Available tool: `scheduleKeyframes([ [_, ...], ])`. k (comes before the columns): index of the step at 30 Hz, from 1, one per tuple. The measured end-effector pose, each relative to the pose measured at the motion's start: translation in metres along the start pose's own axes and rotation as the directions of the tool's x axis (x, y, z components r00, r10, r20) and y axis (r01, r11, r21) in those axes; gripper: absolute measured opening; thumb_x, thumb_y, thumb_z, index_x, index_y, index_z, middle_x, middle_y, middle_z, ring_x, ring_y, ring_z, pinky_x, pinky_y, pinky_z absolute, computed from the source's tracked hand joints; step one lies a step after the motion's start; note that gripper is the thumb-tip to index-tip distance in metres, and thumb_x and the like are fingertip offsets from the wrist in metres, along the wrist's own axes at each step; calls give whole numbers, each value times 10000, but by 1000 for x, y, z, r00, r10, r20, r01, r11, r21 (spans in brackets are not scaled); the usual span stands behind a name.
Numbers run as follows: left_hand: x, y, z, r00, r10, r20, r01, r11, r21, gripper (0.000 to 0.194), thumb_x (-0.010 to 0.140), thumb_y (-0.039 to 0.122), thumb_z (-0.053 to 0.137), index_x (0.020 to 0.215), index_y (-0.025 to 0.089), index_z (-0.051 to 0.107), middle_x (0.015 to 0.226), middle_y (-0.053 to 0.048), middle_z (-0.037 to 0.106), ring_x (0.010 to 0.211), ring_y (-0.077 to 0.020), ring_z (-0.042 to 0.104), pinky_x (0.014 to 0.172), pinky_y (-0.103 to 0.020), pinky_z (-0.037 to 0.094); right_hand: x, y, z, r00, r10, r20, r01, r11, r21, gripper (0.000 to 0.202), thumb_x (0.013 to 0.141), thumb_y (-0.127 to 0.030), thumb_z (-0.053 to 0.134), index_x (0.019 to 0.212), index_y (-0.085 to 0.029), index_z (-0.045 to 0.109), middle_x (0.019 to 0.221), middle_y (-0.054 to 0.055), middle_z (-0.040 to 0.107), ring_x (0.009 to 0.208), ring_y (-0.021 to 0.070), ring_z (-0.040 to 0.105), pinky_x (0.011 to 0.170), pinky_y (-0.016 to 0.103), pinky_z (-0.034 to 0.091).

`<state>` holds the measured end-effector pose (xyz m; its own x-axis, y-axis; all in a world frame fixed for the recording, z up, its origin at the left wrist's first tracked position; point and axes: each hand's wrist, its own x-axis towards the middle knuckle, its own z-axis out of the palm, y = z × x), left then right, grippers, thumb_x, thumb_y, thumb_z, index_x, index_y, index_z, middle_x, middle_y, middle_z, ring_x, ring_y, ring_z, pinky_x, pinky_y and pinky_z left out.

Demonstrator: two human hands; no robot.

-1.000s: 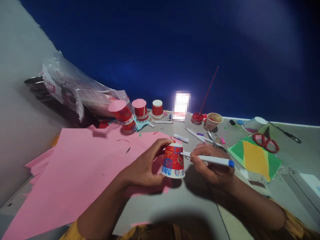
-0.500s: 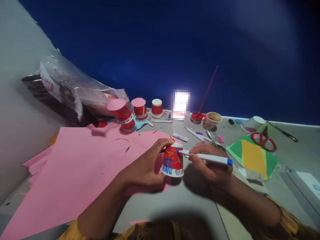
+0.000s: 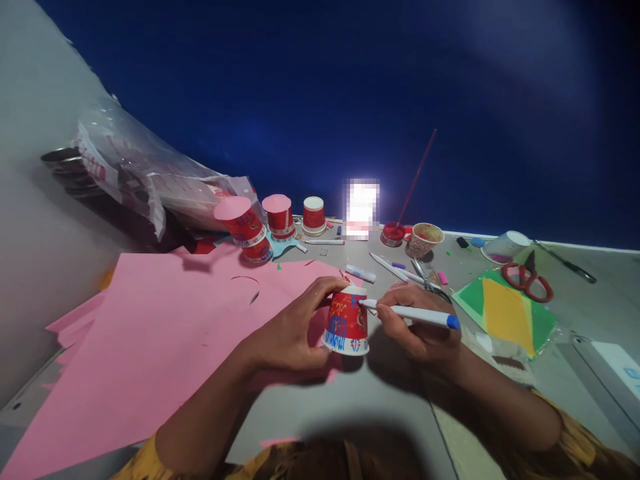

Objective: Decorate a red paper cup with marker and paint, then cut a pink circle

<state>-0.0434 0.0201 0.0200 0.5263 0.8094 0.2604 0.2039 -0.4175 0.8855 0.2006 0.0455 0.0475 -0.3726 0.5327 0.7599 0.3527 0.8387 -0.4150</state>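
Observation:
A red paper cup [image 3: 349,319] with blue marks stands upside down, its wide white rim downward, in the middle of the view. My left hand [image 3: 300,327] grips it from the left, thumb low and fingers at the top. A white marker with a blue end [image 3: 420,315] lies in my right hand [image 3: 420,327], pinched between thumb and fingers. The marker's tip touches the cup's upper right side, beside a small blue outline. Under my left arm spreads pink paper [image 3: 150,340].
Red cups with pink tops [image 3: 241,219] stand back left, near a plastic bag [image 3: 135,167]. A paint pot [image 3: 393,234], a stained cup [image 3: 425,241] and loose markers lie behind my hands. Red-handled scissors [image 3: 527,279] rest on green and yellow sheets [image 3: 505,313] at right.
The blue outline on the cup has gained strokes. My right hand and the marker's blue end have shifted slightly left; my left hand keeps its hold.

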Motion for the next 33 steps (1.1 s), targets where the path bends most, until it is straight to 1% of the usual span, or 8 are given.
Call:
scheduleKeyframes([
  [6, 1, 2, -1, 1000, -14, -4, 14, 999, -42, 868, 740, 166, 817, 1492, 259, 395, 1508, -151, 552, 1397, -367, 583, 1209, -566, 455, 0, 0, -1, 999, 46, -16, -47, 998, -36, 166, 932, -131, 614, 820, -229, 686, 650, -2, 726, 551, 161, 695, 530, 261, 559],
  [11, 1, 1, -1, 1000, -8, 3, 8, 998, -62, 876, 730, 157, 821, 1491, 253, 399, 1493, -156, 572, 1389, -369, 589, 1204, -574, 461, -1, 1, -1, 998, 63, -27, -63, 998, -23, 154, 926, -130, 616, 832, -234, 680, 645, -8, 721, 539, 154, 682, 514, 258, 549],
  [15, 1, 2, -2, 1000, -15, 5, 15, 997, -71, 873, 734, 156, 827, 1490, 253, 403, 1496, -159, 572, 1401, -371, 583, 1208, -567, 455, -1, 2, -3, 995, 70, -78, -70, 998, -5, 155, 922, -137, 623, 806, -227, 673, 627, -10, 706, 530, 150, 674, 502, 254, 532],
  [19, 1, 4, -2, 1000, -15, 3, 15, 999, -35, 865, 742, 163, 830, 1491, 252, 407, 1485, -151, 576, 1392, -362, 590, 1209, -554, 452, 0, 2, -5, 986, 99, -132, -99, 995, 4, 160, 910, -131, 638, 782, -217, 679, 653, -6, 720, 538, 146, 672, 528, 256, 540],
  [22, 1, 3, -2, 1000, -16, 7, 16, 1000, -5, 851, 739, 166, 824, 1481, 267, 419, 1465, -135, 585, 1374, -352, 599, 1189, -535, 472, 0, 0, -4, 989, 94, -114, -95, 996, 3, 160, 915, -131, 633, 791, -218, 681, 644, -3, 717, 533, 152, 668, 517, 264, 538],
  [27, 0, 3, -1, 999, -35, 11, 35, 999, 7, 875, 733, 151, 804, 1501, 283, 406, 1490, -123, 560, 1388, -350, 580, 1190, -523, 470, 1, -1, -1, 996, 43, -77, -43, 999, 2, 143, 929, -121, 628, 846, -225, 680, 673, -6, 742, 570, 154, 700, 540, 256, 554],
  [33, 0, 2, -1, 1000, 7, 8, -7, 1000, 28, 891, 719, 126, 785, 1506, 283, 399, 1467, -119, 564, 1372, -349, 584, 1186, -520, 477, 1, 1, 1, 997, 39, -69, -38, 999, 14, 136, 930, -109, 636, 862, -219, 677, 677, -14, 732, 560, 138, 684, 538, 241, 542],
])
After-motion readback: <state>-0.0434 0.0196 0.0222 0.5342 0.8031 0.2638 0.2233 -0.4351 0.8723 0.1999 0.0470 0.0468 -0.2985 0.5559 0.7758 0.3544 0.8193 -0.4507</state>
